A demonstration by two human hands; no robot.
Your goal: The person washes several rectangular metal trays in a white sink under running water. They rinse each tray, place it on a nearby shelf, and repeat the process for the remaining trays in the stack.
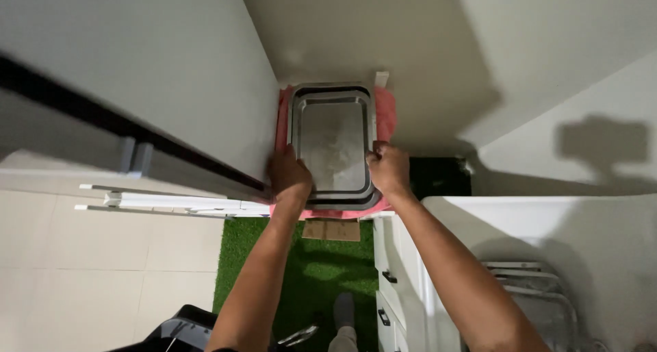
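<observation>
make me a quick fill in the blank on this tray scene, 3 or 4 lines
1. Both hands grip the stack of grey metal ____.
2. The left hand and the right hand hold the trays by their ____ sides.
3. Under the trays lies a cloth coloured ____.
4. The mat on the floor below is ____.

Missing words: trays; opposite; pink; green

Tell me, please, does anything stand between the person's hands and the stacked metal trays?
Nothing visible does: the left hand and right hand already grip the side rims of the stacked metal trays, which rest on a pink cloth.
</observation>
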